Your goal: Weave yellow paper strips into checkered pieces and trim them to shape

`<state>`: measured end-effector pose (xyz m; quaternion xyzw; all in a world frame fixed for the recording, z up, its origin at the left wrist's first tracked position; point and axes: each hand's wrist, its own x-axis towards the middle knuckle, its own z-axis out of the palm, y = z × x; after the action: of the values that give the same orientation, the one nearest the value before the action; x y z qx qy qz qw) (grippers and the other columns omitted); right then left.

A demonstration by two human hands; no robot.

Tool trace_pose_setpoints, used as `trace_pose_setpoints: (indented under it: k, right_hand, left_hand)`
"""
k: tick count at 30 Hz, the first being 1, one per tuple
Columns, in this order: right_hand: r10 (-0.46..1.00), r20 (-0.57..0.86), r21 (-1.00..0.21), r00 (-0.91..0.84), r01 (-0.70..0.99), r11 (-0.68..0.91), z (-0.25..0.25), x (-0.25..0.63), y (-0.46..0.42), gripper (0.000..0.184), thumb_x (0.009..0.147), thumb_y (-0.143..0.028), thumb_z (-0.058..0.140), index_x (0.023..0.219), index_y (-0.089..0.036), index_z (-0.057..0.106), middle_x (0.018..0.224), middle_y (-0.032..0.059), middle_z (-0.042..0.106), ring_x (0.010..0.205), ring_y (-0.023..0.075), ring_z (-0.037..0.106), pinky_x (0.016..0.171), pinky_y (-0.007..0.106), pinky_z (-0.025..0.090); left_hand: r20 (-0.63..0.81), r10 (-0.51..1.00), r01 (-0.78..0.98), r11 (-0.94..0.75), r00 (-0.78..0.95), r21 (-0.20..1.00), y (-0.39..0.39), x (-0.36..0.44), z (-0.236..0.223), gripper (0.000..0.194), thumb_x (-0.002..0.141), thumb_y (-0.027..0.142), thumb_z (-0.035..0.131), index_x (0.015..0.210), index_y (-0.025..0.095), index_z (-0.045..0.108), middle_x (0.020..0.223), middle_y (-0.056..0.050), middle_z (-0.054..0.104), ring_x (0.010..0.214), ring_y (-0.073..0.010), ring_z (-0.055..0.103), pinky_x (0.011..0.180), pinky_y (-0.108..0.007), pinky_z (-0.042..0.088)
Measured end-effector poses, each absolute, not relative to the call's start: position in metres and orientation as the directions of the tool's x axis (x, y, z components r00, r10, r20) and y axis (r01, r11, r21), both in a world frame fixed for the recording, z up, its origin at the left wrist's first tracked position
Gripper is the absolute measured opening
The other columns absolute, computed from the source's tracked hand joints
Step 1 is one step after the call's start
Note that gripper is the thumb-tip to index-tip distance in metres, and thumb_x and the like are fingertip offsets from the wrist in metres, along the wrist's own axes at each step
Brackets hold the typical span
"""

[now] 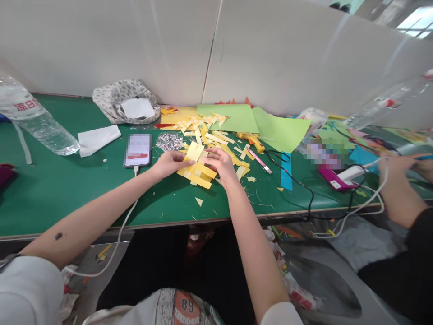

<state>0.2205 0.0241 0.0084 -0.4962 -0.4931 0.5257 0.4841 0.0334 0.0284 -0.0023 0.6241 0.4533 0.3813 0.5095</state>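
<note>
Ylw paper [198,174] pt. hid by R hand [221,165]; phone scrn [138,149] blurred; L bottle [40,119] cropped.

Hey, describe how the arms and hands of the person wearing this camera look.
The left hand and right hand are bare, without gloves. White short sleeves leave both forearms uncovered. A small dark spot marks the left forearm.

Matt paper strips [202,181], smooth tabletop [67,189]
</note>
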Motion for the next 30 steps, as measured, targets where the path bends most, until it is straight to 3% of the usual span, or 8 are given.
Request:
trace_pose_setpoints:
  k: [4,13,24,30]
  right_hand:
    - [1.0,-0.011,-1.0,-0.018,-0.002,-0.011,0.0068,0.2194,0.024,0.038,0.052,-0.027,0.078,0.087,-0.021,0.063,0.069,-0.0023,0.066,0.068,0.0139,0.063,0.068,0.029,0.052]
    - [0.997,0.036,-0.995,0.069,-0.088,0.042,0.0014,0.2184,0.027,0.039,0.053,-0.03,0.078,0.086,-0.022,0.059,0.068,-0.0038,0.063,0.06,0.0117,0.06,0.066,0.03,0.054]
    - [0.998,-0.05,-0.999,-0.04,0.012,-0.05,0.0082,0.2195,0.0253,0.046,0.051,-0.029,0.079,0.093,-0.019,0.063,0.072,0.0004,0.069,0.075,0.0194,0.066,0.075,0.035,0.051]
    - [0.982,-0.061,-0.997,-0.177,-0.028,-0.067,0.0074,0.2227,0.0235,0.041,0.051,-0.025,0.077,0.091,-0.017,0.068,0.085,0.0042,0.072,0.079,0.0198,0.066,0.077,0.034,0.051]
  left_hand:
    - [0.002,0.956,0.165,-0.052,0.293,0.985,0.0289,0.0344,-0.0038,0.015,0.063,0.028,0.074,0.069,0.016,0.068,0.061,-0.003,0.065,0.063,-0.0146,0.06,0.054,-0.023,0.043]
    - [-0.101,0.956,0.124,0.069,0.276,0.99,0.0249,0.0388,-0.0038,0.018,0.064,0.028,0.074,0.073,0.015,0.067,0.071,-0.004,0.069,0.059,-0.0113,0.059,0.051,-0.021,0.042]
    - [-0.145,0.948,0.043,0.138,0.284,0.989,0.0273,0.036,-0.0028,0.02,0.065,0.03,0.075,0.077,0.015,0.068,0.078,-0.005,0.071,0.065,-0.0125,0.064,0.057,-0.022,0.05]
    - [-0.192,0.915,0.109,0.164,0.354,0.98,0.0272,0.0326,0.0025,0.018,0.061,0.026,0.076,0.074,0.017,0.069,0.073,-0.002,0.069,0.06,-0.0089,0.059,0.05,-0.017,0.044]
